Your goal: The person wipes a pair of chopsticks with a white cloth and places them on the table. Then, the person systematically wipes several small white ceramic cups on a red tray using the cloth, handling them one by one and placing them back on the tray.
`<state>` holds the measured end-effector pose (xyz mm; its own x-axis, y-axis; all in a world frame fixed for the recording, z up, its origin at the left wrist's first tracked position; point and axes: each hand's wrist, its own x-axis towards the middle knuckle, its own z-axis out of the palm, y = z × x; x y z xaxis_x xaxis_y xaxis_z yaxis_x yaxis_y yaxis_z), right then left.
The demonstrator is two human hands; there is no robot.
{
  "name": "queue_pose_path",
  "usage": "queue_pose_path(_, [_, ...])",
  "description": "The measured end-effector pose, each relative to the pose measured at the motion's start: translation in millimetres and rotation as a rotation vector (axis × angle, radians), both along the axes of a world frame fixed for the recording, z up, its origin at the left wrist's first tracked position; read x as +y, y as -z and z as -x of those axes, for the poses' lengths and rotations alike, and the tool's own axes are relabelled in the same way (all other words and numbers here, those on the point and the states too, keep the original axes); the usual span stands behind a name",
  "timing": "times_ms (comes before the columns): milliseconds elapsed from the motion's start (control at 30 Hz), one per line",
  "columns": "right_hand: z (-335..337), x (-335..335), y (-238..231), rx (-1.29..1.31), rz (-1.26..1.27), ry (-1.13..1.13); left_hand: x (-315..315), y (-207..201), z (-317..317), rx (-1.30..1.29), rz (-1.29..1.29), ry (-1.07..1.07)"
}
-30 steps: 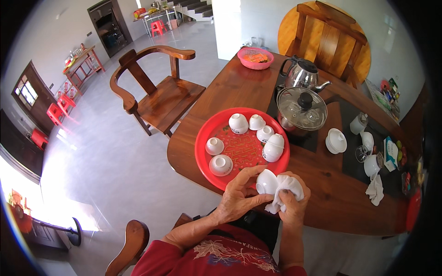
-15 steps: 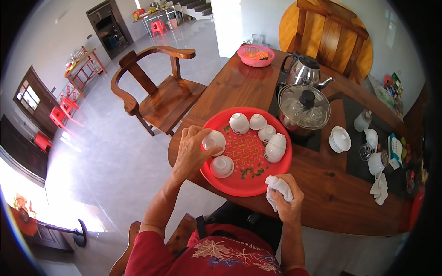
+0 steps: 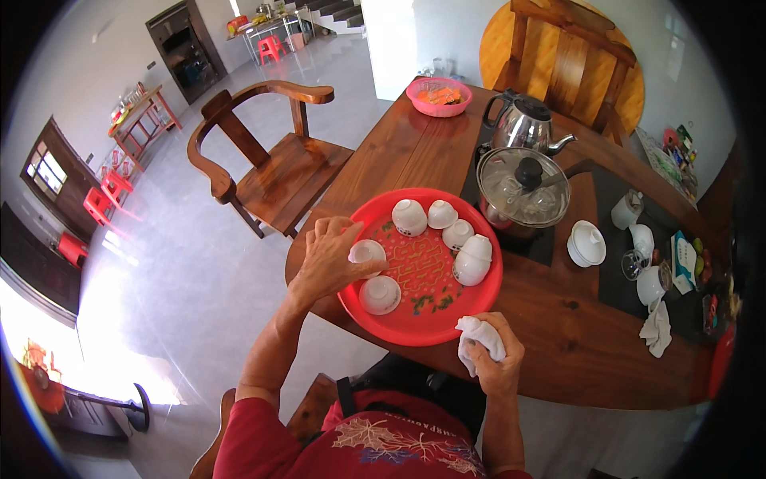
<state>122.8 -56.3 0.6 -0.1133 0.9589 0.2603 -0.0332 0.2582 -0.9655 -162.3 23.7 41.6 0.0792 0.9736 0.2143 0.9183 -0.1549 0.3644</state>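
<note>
A round red tray stands at the near left edge of the wooden table. My left hand is at its left rim, with thumb and fingers around a small white teacup that appears bottom up. Nearer me, another upturned teacup rests beside it. Along the far side of the tray sit more white cups, two of them stacked at the right. A crumpled white cloth is bunched in my right hand, just off the tray's near right rim.
Behind the tray are a glass-lidded pot and a steel kettle. A pink basket is at the far end. To the right lie a lidded white bowl, a glass pitcher, and another cloth. A wooden chair stands left.
My left hand and the teacup in it have moved slightly left and down, and the cup's base shows more. The right hand keeps the cloth and has barely shifted.
</note>
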Motion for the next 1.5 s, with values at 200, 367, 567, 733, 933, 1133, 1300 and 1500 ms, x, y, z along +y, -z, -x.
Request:
queue_pose_path(200, [0, 0, 1, 0.005, -0.045, 0.003, 41, -5, -15, -0.036, -0.146, 0.096])
queue_pose_path(367, [1, -3, 4, 0.097, 0.028, -0.021, 79, 9, -33, -0.024, -0.056, 0.104])
queue_pose_path(567, [-1, -2, 5, 0.073, -0.004, -0.025, 98, 21, -33, -0.028, 0.019, 0.132])
queue_pose_path(733, [0, -1, -1, 0.015, -0.099, 0.003, 85, 13, -30, -0.176, -0.091, 0.071])
queue_pose_path(933, [2, -4, -2, 0.156, 0.067, 0.124, 22, -21, -45, -1.34, 0.407, 0.306])
queue_pose_path(1133, [11, 6, -26, 0.162, -0.054, 0.244, -39, 11, -90, -1.81, 0.582, 0.508])
queue_pose_path(1300, [23, 22, -23, 0.011, -0.187, 0.26, -60, 37, -121, -1.779, 0.543, 0.366])
queue_pose_path(1500, [25, 8, -13, -0.076, -0.343, 0.294, -67, 27, -131, -1.457, 0.322, 0.193])
